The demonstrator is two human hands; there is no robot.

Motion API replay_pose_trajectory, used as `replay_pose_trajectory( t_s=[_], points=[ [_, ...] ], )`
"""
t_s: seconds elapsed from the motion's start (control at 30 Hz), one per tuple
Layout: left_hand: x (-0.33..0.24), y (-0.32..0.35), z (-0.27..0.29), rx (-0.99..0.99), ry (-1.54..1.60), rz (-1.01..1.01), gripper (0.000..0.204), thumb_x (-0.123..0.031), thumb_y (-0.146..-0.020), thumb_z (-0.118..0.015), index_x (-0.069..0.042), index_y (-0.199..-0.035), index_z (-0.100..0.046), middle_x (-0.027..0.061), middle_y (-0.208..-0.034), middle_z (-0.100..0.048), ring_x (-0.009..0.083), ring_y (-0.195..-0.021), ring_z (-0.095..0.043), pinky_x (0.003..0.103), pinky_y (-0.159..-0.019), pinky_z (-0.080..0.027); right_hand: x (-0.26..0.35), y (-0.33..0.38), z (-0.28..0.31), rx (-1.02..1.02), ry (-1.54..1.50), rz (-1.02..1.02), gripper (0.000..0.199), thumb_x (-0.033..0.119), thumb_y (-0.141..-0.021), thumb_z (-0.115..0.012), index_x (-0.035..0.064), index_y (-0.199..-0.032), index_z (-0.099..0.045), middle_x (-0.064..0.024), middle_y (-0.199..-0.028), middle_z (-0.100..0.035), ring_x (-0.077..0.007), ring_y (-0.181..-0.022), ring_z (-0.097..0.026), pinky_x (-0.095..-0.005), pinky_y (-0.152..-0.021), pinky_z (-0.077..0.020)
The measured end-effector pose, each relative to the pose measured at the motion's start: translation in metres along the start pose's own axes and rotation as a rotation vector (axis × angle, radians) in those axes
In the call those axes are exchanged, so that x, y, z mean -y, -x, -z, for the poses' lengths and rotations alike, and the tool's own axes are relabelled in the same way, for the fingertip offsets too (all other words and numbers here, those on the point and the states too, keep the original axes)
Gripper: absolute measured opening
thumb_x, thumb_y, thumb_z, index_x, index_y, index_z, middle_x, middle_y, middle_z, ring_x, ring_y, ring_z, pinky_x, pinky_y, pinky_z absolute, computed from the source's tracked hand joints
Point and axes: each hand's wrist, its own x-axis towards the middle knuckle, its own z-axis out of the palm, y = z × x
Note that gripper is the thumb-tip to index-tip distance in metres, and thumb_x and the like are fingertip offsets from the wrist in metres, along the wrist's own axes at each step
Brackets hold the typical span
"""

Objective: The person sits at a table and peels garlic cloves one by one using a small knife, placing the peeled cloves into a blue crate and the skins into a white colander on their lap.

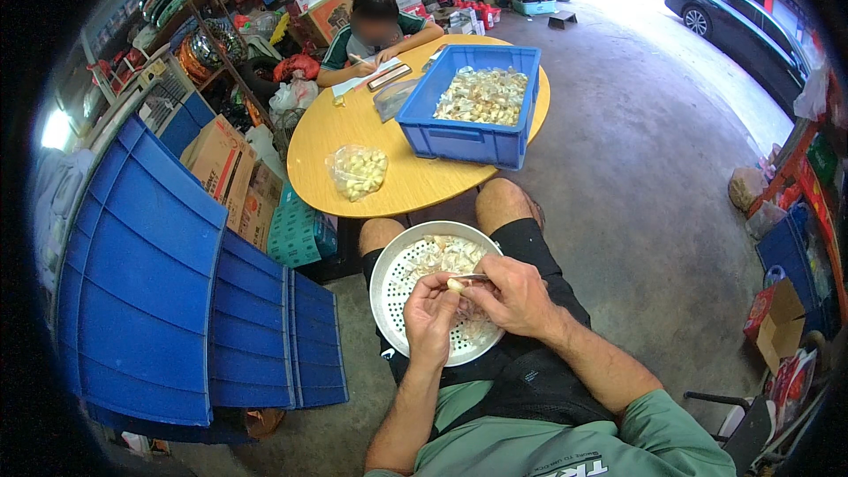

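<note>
Over a round metal colander (pixel 382 305) on my lap, my left hand (pixel 429 316) pinches a pale garlic clove (pixel 455 285) between thumb and fingertips. My right hand (pixel 516 297) grips a small knife (pixel 474 277), its blade against the top of the clove; the fingers hide most of the handle. Papery garlic skins (pixel 450 253) lie in the colander, partly covered by my hands. On the round wooden table (pixel 309 146) ahead, a clear plastic bag (pixel 357 171) holds peeled cloves. A blue crate (pixel 464 140) beside it contains many garlic pieces.
Across the table a person (pixel 375 31) sits writing on paper. Blue plastic panels (pixel 141 274) stand close on my left, with cardboard boxes (pixel 231 168) behind them. At far right are an open carton (pixel 777 327) and a blue bin (pixel 791 256). A dark car (pixel 738 26) is parked outside.
</note>
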Motion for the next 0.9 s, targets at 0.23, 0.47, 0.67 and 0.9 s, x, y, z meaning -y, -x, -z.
replay_pose_trajectory(
  t_s=[0.23, 0.47, 0.67, 0.9],
  points=[
    [0.0009, 0.0001, 0.0077, 0.049, -0.035, 0.007, 0.024, -0.008, -0.099, -0.068, 0.004, -0.119, -0.063, 0.0082, -0.107, -0.070, 0.0106, -0.087, -0.065, 0.024, -0.075, -0.054, 0.0004, -0.0014, -0.0002, 0.017, 0.015, 0.059, 0.028, 0.024, -0.087, -0.076, 0.0010, -0.089, -0.059, -0.0150, -0.081, -0.061, -0.0339, -0.075, -0.065, -0.0438, -0.067, -0.0513],
    [0.0028, 0.0010, 0.0071, 0.046, 0.008, 0.035, 0.023, -0.009, -0.100, -0.067, 0.003, -0.119, -0.064, 0.0071, -0.103, -0.070, 0.0097, -0.083, -0.064, 0.023, -0.073, -0.054, -0.0058, -0.0005, 0.0005, 0.017, 0.080, 0.105, 0.030, 0.026, -0.087, -0.077, 0.0016, -0.086, -0.059, -0.0142, -0.079, -0.061, -0.0335, -0.073, -0.065, -0.0438, -0.065, -0.0518],
    [0.0003, 0.0020, 0.0036, 0.045, 0.020, 0.052, 0.023, -0.010, -0.101, -0.067, 0.003, -0.119, -0.063, 0.0062, -0.100, -0.069, 0.0091, -0.079, -0.064, 0.022, -0.071, -0.054, -0.0046, -0.0002, 0.0023, 0.014, 0.111, 0.133, 0.029, 0.026, -0.086, -0.076, 0.0020, -0.085, -0.059, -0.0137, -0.078, -0.060, -0.0331, -0.073, -0.065, -0.0436, -0.065, -0.0520],
    [0.0004, 0.0011, 0.0037, 0.072, 0.034, 0.051, 0.023, -0.010, -0.102, -0.064, 0.004, -0.120, -0.061, 0.0071, -0.101, -0.069, 0.0094, -0.079, -0.063, 0.023, -0.071, -0.053, -0.0022, -0.0028, -0.0004, -0.048, 0.041, 0.121, 0.030, 0.026, -0.087, -0.076, 0.0020, -0.084, -0.059, -0.0133, -0.077, -0.060, -0.0333, -0.072, -0.065, -0.0437, -0.066, -0.0518]
  ],
)
